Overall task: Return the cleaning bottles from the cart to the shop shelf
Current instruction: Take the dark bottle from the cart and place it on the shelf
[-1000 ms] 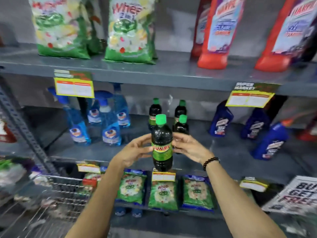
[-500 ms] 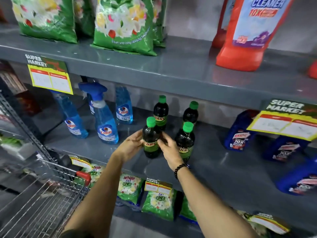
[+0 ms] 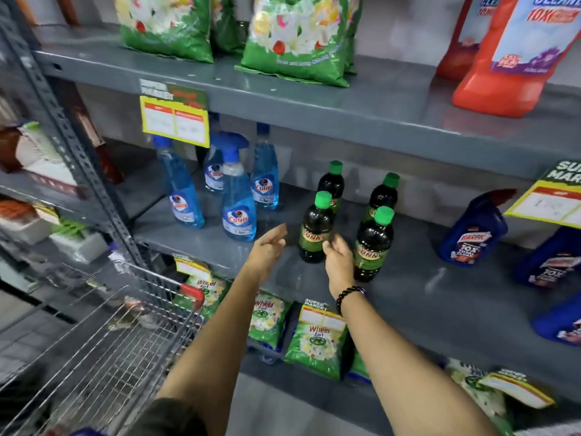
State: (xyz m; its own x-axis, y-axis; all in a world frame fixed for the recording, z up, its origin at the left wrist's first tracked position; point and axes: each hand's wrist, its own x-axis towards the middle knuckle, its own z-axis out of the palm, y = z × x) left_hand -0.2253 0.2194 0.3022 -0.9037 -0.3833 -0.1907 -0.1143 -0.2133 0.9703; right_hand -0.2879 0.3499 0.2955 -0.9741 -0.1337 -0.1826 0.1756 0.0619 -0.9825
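A dark bottle with a green cap (image 3: 315, 228) stands upright on the grey middle shelf (image 3: 424, 297), front left in a group of several like it. My left hand (image 3: 267, 247) hovers just left of it, fingers apart, holding nothing. My right hand (image 3: 338, 259), with a bead bracelet at the wrist, sits just right of it and in front of a second dark bottle (image 3: 374, 243), fingers loosely curled and empty. Two more dark bottles (image 3: 331, 185) stand behind. The wire cart (image 3: 103, 350) is at the lower left.
Blue spray bottles (image 3: 237, 202) stand left of the dark ones; blue cleaner bottles (image 3: 474, 231) lie to the right. Green detergent bags (image 3: 295, 42) and red bottles (image 3: 509, 58) fill the top shelf, more green bags (image 3: 316, 341) the bottom. A slotted upright post (image 3: 75, 146) stands left.
The dark bottle, held in front of the shelf by both hands, was set down on the middle shelf. Both hands have let go and drawn slightly back.
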